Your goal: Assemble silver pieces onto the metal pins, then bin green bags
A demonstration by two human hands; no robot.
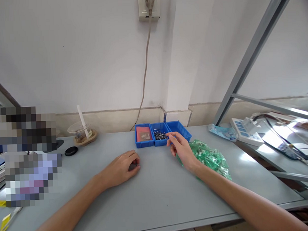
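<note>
Near the bench (157,203)'s back edge, metal parts (159,135) lie in the middle tray (161,143), best entered gently by the right hand (182,151), whose curled fingers' grip I cannot tell, while the left hand (121,168), fingers closed around a dark piece (132,166), should hold steady.

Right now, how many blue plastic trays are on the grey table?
3, side by side: left blue plastic tray, holding a flat pink item; middle tray, holding small silvery pieces; right tray, partly hidden by the right hand.

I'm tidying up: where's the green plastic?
The green plastic lies on the table, right of centre in the head view, beside the right hand.
</note>
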